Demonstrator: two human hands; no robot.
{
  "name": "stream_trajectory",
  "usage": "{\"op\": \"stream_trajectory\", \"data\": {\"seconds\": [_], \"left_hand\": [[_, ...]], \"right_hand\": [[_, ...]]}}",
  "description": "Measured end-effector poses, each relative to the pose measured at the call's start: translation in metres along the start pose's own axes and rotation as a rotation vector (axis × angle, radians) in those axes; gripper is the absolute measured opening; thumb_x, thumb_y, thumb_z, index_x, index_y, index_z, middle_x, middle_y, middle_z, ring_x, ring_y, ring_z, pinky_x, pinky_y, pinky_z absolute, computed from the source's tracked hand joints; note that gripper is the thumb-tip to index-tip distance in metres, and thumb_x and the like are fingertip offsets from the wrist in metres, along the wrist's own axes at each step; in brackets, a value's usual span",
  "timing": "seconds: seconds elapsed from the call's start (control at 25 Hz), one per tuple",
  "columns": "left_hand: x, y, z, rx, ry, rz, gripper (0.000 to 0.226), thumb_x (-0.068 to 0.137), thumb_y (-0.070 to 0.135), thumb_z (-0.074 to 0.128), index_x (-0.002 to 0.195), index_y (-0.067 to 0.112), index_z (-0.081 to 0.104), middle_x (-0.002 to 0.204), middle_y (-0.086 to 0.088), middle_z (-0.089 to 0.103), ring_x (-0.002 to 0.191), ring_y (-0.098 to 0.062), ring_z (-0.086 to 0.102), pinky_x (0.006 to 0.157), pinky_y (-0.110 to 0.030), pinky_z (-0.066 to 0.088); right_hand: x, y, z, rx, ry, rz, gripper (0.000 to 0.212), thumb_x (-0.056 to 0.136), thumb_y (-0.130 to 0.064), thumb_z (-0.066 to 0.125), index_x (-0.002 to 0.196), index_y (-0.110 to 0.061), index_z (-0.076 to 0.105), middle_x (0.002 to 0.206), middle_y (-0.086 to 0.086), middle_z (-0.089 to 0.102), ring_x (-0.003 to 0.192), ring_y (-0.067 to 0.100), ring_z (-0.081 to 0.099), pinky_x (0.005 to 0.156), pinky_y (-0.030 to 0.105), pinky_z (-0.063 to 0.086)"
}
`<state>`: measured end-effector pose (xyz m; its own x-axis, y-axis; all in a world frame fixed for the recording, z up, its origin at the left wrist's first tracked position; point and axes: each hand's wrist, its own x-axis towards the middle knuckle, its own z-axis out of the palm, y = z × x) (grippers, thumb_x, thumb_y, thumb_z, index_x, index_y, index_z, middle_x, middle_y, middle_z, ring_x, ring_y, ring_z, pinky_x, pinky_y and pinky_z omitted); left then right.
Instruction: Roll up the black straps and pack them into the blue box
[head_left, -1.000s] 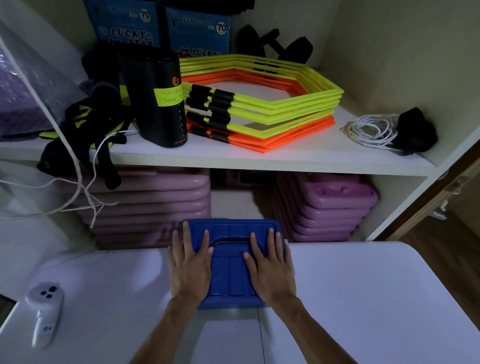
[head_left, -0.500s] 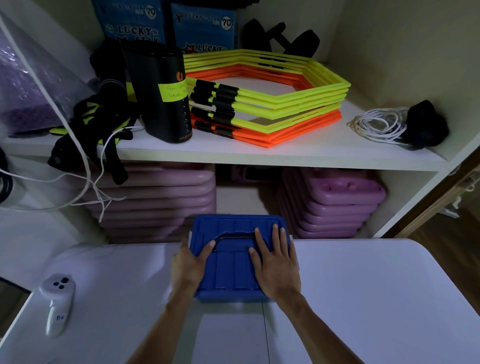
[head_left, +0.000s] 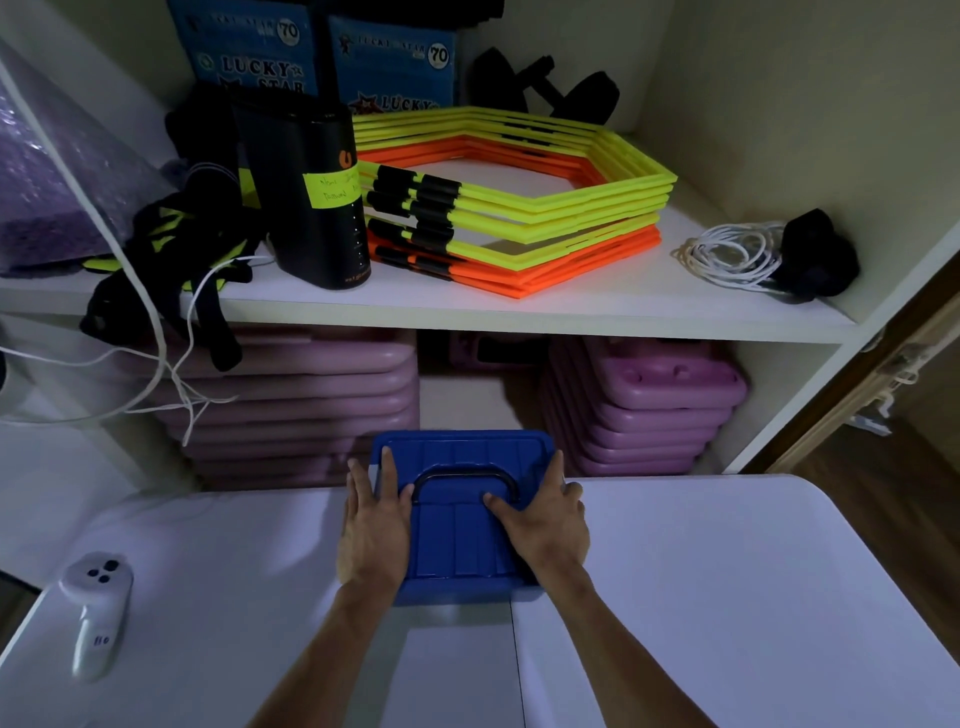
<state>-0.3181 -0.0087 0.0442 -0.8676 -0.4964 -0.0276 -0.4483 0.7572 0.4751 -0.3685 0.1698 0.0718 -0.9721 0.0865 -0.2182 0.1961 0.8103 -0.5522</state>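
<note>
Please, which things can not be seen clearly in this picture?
- Inside of the blue box: hidden by its shut lid, head view.
- Left hand outer fingers: go over the box's side edge.
- Note on the black cylinder: writing too small.
- Black bundle on the shelf: too dark.

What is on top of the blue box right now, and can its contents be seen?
Both hands rest on the blue box's closed lid: left hand, right hand, either side of the black handle. The lid hides whatever is inside.
</note>
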Motion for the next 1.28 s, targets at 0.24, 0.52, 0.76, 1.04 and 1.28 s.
{"op": "stream_trajectory", "data": {"seconds": [0.24,0.52,0.76,1.04,1.28], "left_hand": [[-0.001,-0.001,0.001,0.06,0.0,0.02,0.059,0.1,0.044,0.024,0.153,0.026,0.004,0.16,-0.02,0.001,0.145,-0.035,0.019,0.111,-0.044,0.035],[-0.001,0.0,-0.001,0.066,-0.017,0.034,0.059,0.1,0.045,0.024,0.153,0.025,0.006,0.16,-0.02,0.003,0.139,-0.038,0.032,0.101,-0.049,0.045],[-0.001,0.001,-0.001,0.074,-0.025,0.028,0.06,0.1,0.045,0.024,0.153,0.024,0.005,0.16,-0.019,0.002,0.137,-0.036,0.036,0.099,-0.046,0.047],[0.0,0.006,-0.002,0.074,-0.031,0.014,0.059,0.1,0.043,0.024,0.153,0.023,0.007,0.16,-0.019,0.001,0.141,-0.036,0.03,0.099,-0.047,0.046],[0.0,0.004,-0.002,0.014,-0.047,0.01,0.06,0.1,0.044,0.024,0.153,0.022,0.008,0.16,-0.018,0.002,0.139,-0.037,0.032,0.098,-0.048,0.046]], "right_hand": [[-0.007,-0.009,0.0,-0.282,0.083,-0.04,0.111,0.079,-0.077,0.051,0.155,-0.017,-0.003,0.123,0.017,0.052,0.104,0.03,0.058,0.09,0.04,0.046],[-0.012,-0.011,0.003,-0.302,0.087,-0.02,0.106,0.083,-0.074,0.047,0.154,-0.016,-0.006,0.123,0.017,0.048,0.106,0.03,0.054,0.092,0.041,0.043],[-0.008,-0.01,0.004,-0.106,0.088,0.037,0.12,0.076,-0.069,0.065,0.153,-0.006,-0.002,0.135,0.02,0.044,0.12,0.034,0.048,0.098,0.041,0.042],[-0.007,-0.018,0.013,-0.321,0.244,-0.004,0.069,0.078,-0.061,0.069,0.119,-0.009,0.052,0.114,0.015,0.05,0.094,0.031,0.057,0.083,0.041,0.045],[-0.015,-0.01,0.024,-0.32,0.266,-0.066,0.07,0.085,-0.064,0.056,0.132,-0.013,0.05,0.13,0.019,0.048,0.099,0.033,0.056,0.082,0.044,0.046]]}}
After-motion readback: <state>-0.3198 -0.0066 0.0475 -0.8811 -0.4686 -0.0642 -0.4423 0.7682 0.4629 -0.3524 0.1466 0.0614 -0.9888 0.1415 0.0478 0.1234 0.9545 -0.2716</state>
